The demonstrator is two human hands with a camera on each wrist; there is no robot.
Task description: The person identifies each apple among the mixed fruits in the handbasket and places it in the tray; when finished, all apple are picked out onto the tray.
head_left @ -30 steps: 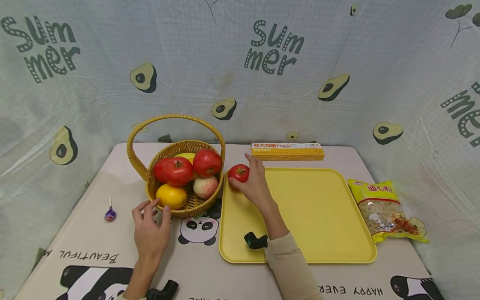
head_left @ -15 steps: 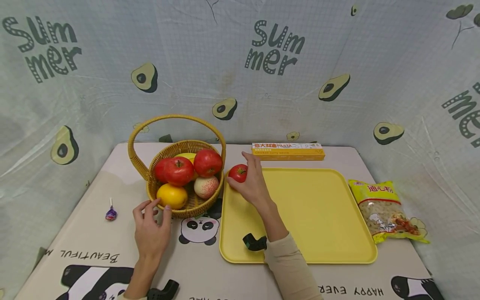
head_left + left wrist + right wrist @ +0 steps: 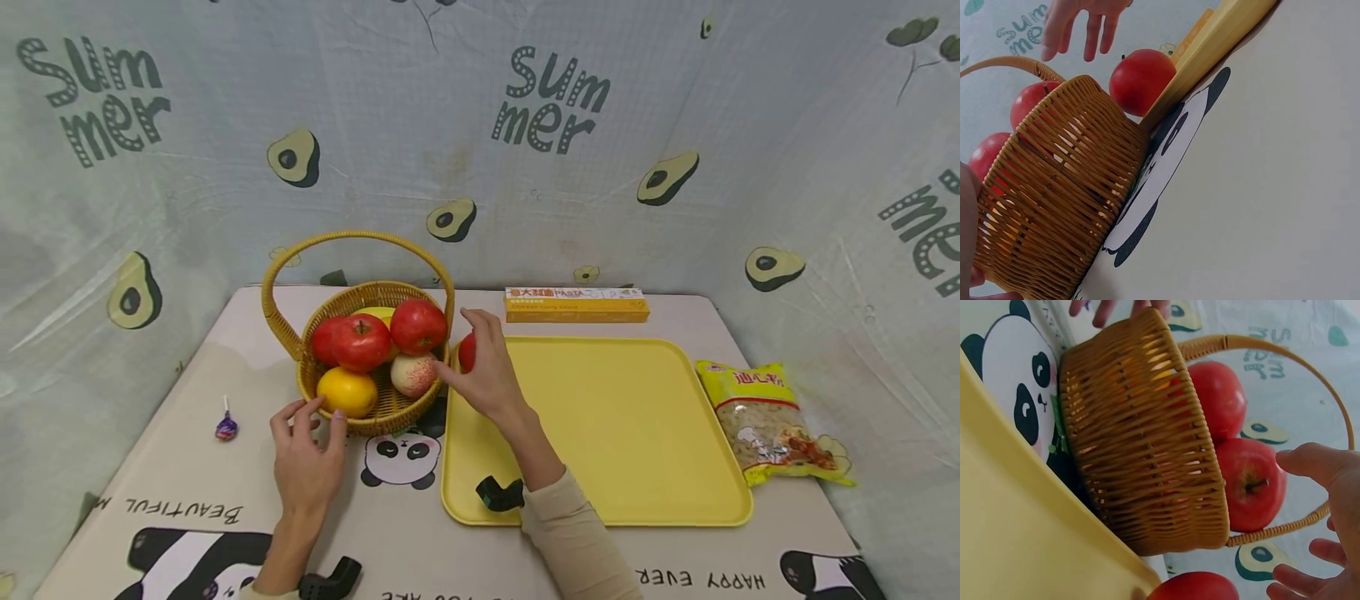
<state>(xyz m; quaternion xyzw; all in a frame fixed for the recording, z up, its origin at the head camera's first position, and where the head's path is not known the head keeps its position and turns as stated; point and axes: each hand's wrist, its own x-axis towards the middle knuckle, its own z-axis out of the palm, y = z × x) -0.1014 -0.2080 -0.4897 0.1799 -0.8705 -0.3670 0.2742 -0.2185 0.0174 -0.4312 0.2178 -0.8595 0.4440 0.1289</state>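
Observation:
My left hand point(image 3: 306, 467) rests with index finger and thumb at the near rim of a wicker basket point(image 3: 386, 421). The basket holds several red apples point(image 3: 362, 342), a yellow-orange fruit point(image 3: 347, 392), a speckled peach point(image 3: 413, 375) and something yellow behind them. My right hand point(image 3: 487, 371) is held spread beside the basket's right rim, holding nothing. Its thumb lies near the peach in the head view and in front of an apple point(image 3: 1250, 484) in the right wrist view. A tomato point(image 3: 1142, 82) sits at the far left corner of the yellow tray point(image 3: 600, 433), partly hidden by that hand.
Behind the tray lies a pasta box point(image 3: 576, 306). To the tray's right is a pasta bag point(image 3: 765, 421). A lollipop point(image 3: 227, 427) lies left of the basket, whose tall handle point(image 3: 358, 235) arches above the fruit. A printed curtain point(image 3: 555, 192) closes off the back and sides.
My right hand has come away from the tomato and shifted left toward the basket, its fingers spread. The tomato stays on the tray. My left hand keeps its place at the basket rim.

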